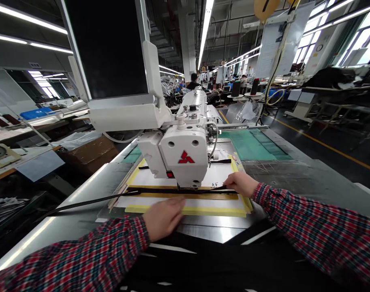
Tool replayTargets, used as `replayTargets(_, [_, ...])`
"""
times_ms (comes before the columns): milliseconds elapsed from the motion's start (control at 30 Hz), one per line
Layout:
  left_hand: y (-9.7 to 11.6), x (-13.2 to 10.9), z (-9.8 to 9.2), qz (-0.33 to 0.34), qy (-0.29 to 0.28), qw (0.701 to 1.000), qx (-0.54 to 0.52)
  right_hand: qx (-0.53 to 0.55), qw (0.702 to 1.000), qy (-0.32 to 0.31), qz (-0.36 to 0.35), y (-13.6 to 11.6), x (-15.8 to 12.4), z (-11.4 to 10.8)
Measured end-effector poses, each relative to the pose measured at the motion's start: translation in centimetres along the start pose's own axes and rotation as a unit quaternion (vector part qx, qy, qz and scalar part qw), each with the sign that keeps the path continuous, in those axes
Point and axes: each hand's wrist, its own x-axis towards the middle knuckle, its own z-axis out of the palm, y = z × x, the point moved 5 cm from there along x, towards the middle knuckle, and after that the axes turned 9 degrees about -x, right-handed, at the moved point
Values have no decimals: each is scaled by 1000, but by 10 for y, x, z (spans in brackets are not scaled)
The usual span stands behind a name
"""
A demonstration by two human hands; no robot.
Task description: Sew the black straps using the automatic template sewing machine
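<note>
The right hand (239, 183) is pinching one black strap (160, 190), partly hidden under the sewing machine head (180, 156); the left hand (163, 219) is pressing flat on the template (185, 211).

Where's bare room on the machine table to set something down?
Bare steel lies right of the yellow-taped template, beside the green mat. Crowded: under the sewing head, where the left hand and right hand sit at the black strap.

Your right hand (239, 183) pinches a black strap (90, 200) — it runs across a yellow-edged template (191, 211), right under the white sewing machine head (180, 156). Your left hand (163, 219) lies open on the template, just below the strap — steel surface (282, 178) around it.
</note>
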Motion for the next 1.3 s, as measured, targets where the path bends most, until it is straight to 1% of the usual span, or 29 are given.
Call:
replayTargets(67, [29,25,10,23,5,999,-36,-42,999,-4,0,-2,5,0])
replayTargets(133, [45,51,23,24,25,999,-42,-79,997,2,-14,-8,4,0])
replayTargets(233, [47,77,40,6,62,998,-23,-135,989,27,-56,-18,-9,1])
replayTargets(300, [44,84,48,15,68,998,-5,-180,977,43,-103,-24,-22,4])
replayTargets(400, [41,83,52,39,61,997,11,-229,960,56,-148,-26,-38,12])
replayTargets(500, [41,80,51,41,58,997,3,-261,949,69,-160,-23,-45,20])
replayTargets(600, [43,78,51,30,54,998,-9,-281,942,73,-168,-26,-44,25])
replayTargets(733, [46,73,52,14,28,999,-20,-276,945,60,-165,-29,-39,22])
replayTargets(900, [48,67,44,0,45,999,-18,-220,962,60,-148,-22,-35,12])
replayTargets(1033, [50,71,43,-5,40,999,-16,-203,967,47,-145,-17,-34,12])
replayTargets(1100, [50,73,45,-4,36,999,-9,-210,965,43,-148,-19,-34,13])
replayTargets(1200, [48,74,46,-1,30,999,-11,-255,953,47,-157,-25,-36,14])
replayTargets(1300, [50,74,47,26,36,998,-34,-283,944,52,-163,-31,-38,15])
